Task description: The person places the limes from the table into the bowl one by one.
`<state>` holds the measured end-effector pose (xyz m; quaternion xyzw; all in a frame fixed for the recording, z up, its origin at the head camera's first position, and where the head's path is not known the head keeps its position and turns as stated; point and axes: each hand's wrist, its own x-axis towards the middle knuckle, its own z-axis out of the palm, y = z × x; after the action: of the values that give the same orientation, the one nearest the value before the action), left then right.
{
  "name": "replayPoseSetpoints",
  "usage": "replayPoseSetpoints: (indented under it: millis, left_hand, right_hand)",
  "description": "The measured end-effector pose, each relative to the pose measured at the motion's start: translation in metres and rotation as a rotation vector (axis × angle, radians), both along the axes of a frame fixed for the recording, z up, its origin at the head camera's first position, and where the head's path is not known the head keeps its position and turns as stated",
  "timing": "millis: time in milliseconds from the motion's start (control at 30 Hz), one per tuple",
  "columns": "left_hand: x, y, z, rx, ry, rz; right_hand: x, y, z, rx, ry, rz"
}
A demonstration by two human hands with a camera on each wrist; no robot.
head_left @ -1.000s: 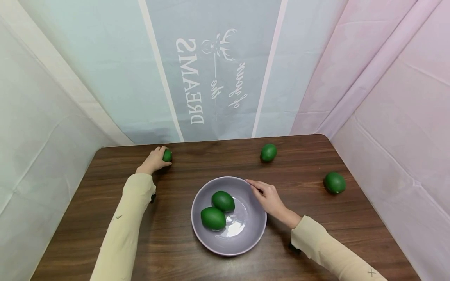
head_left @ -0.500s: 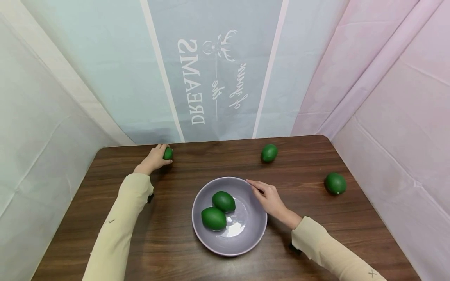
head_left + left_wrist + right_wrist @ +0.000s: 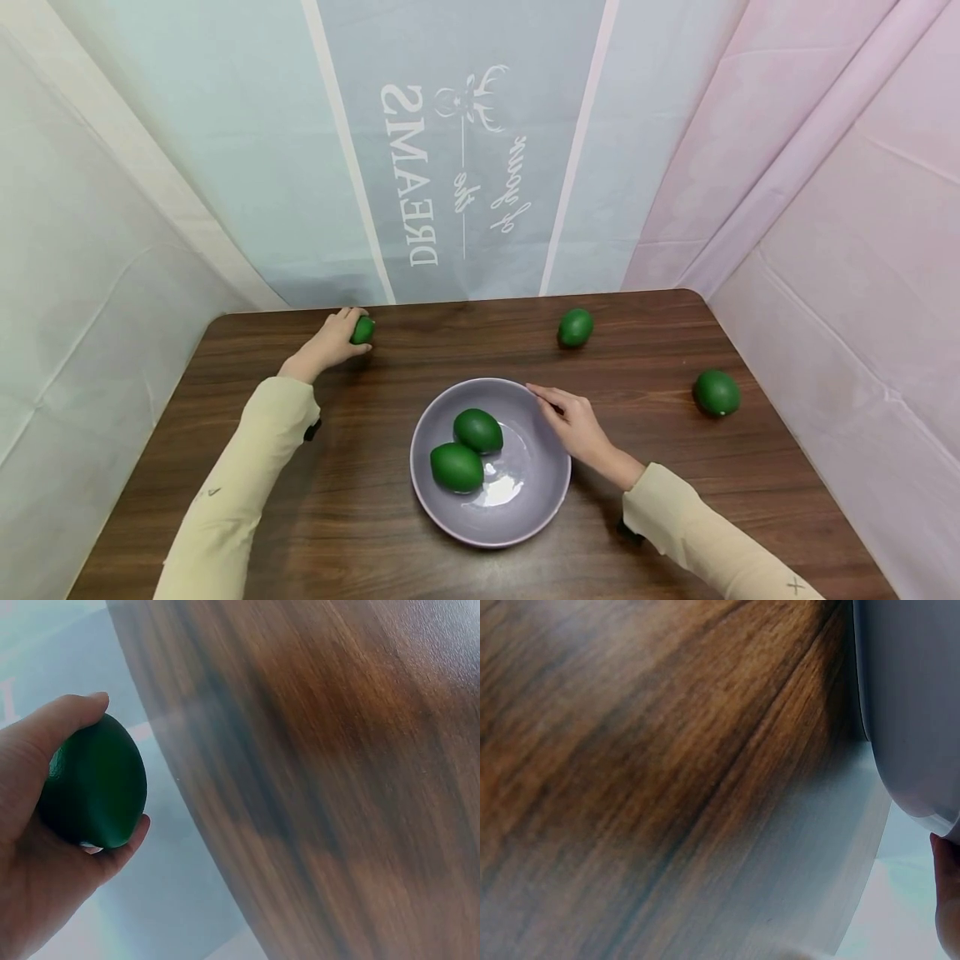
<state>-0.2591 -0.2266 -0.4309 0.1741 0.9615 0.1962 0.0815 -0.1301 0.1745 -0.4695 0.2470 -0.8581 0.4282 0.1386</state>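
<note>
At the table's far left, my left hand (image 3: 327, 343) holds a green lime (image 3: 363, 330) between thumb and fingers. The left wrist view shows the same lime (image 3: 101, 781) in the curve of the hand, its pointed end partly exposed. My right hand (image 3: 576, 425) grips the far right rim of a grey-purple bowl (image 3: 489, 533). In the right wrist view the bowl's outer wall (image 3: 915, 697) fills the right edge, a fingertip (image 3: 946, 870) at its rim. Inside the bowl, on its left side, lie two more limes, a farther one (image 3: 477, 430) and a nearer one (image 3: 457, 467).
One lime (image 3: 576, 327) rests near the table's back edge, right of centre. Another lime (image 3: 717, 392) lies close to the right edge. The dark wooden table (image 3: 360, 517) is bordered by a printed cloth (image 3: 465, 167) at the back and pale cloth at both sides.
My left forearm has swung outward to the left, while the left hand with its lime has shifted very slightly right. The right hand and the bowl keep their places.
</note>
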Motion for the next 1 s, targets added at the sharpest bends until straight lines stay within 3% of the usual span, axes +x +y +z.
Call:
replayPoseSetpoints:
  millis: [1000]
  left_hand:
    - [0.029,0.025,0.028,-0.007,0.137,-0.188]
  right_hand:
    - [0.0,-0.001,0.0,0.012,0.001,-0.012]
